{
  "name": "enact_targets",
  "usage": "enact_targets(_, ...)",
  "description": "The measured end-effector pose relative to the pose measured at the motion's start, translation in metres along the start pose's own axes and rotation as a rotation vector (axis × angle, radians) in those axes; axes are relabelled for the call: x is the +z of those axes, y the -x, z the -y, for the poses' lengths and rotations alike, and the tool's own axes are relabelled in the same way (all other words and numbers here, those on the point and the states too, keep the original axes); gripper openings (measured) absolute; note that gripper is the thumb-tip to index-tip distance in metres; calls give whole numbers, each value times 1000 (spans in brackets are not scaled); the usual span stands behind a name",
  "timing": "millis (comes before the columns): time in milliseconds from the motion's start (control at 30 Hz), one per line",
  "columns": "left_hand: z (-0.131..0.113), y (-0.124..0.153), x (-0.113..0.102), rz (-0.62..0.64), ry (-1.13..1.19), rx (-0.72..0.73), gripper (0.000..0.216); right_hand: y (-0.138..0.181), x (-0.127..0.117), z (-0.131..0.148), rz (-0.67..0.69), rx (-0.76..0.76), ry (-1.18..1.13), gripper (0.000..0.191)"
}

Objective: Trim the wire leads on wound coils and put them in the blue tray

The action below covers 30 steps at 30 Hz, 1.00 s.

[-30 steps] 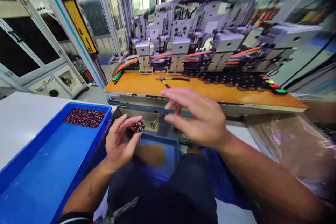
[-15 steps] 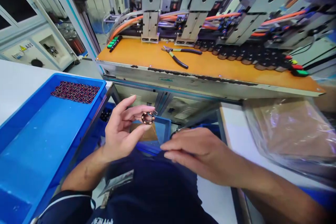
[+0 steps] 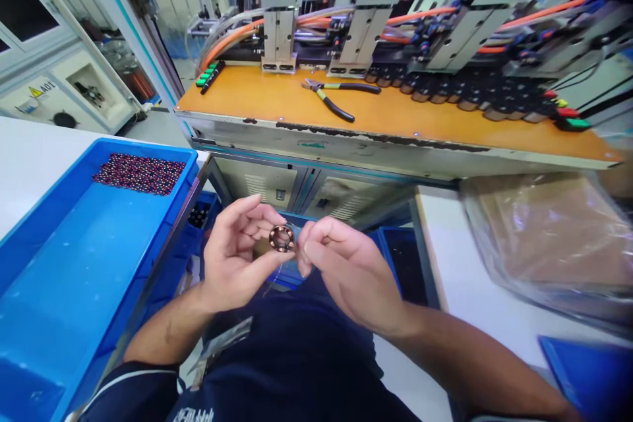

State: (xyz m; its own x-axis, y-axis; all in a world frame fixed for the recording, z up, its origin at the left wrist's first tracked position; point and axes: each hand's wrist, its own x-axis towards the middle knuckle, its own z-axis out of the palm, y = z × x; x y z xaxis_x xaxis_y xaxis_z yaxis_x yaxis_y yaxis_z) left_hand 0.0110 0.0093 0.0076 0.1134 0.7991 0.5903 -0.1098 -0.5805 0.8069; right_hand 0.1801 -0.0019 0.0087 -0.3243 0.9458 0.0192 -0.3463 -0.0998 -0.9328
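Note:
Between thumb and fingers, my left hand point(image 3: 232, 257) holds a small ring-shaped motor stator point(image 3: 281, 238), dark with copper windings, its opening facing me. A thin wire hangs below it. My right hand point(image 3: 346, 270) is closed in a pinch at the stator's right edge; its fingertips hide whatever may be between them. Both hands are in front of my body, above a blue bin that they partly cover.
Left, a long blue tray point(image 3: 93, 237) has many small ring parts point(image 3: 141, 173) at its far end. Pliers point(image 3: 341, 95) lie on the orange machine bench point(image 3: 247, 92) ahead, by green-capped markers point(image 3: 210, 77). A plastic-wrapped brown stack point(image 3: 544, 231) sits right.
My right hand has come up and left to the stator, and its fingers have closed. The stator in my left hand sits slightly lower in view.

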Motion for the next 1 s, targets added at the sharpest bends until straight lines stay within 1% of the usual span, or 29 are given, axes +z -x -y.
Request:
enact_targets(100, -1, 0, -3, 32, 59, -45, 75, 4, -4, -1, 5, 34, 5, 25)
enact_targets(233, -1, 2, -4, 123, 11, 25, 79, -2, -4, 13, 35, 31, 69, 25)
enact_targets(300, 0, 3, -3, 148, 23, 31, 79, -2, -2, 14, 48, 17, 62, 23)
enact_targets(400, 0, 5, -4, 138, 133, -76, 76, 4, -4, 6, 17, -7, 14, 24)
enact_targets(467, -1, 5, -6, 145, 225, -176, 66, 9, -8, 3, 10, -5, 31, 23)
enact_targets(533, -2, 4, -9, 180, 276, -230, 52, 10, -11, 7, 30, -15, 92, 22)
enact_targets(600, -3, 3, -10, 219, 275, -253, 42, 8, -12, 17, 53, -24, 173, 23)
enact_targets(667, -3, 1, -10, 245, 281, -287, 39, 4, -10, 28, 63, -10, 263, 25)
enact_targets(733, -2, -1, -8, 246, 325, -335, 41, 1, -7, 36, 56, -3, 352, 26)
enact_targets(800, 1, -1, -5, 221, 378, -378, 43, 0, -5, 39, 50, -17, 428, 26)
enact_targets(867, 4, 0, -4, 191, 418, -432, 39, 0, -8, 39, 66, -23, 465, 26)
enact_targets(933, 6, 1, -4, 182, 473, -502, 34, 0, -15, 40, 116, 32, 460, 27)
enact_targets(1000, 4, 1, -5, 181, 529, -555, 33, 0, -24, 43, 184, 140, 436, 31)
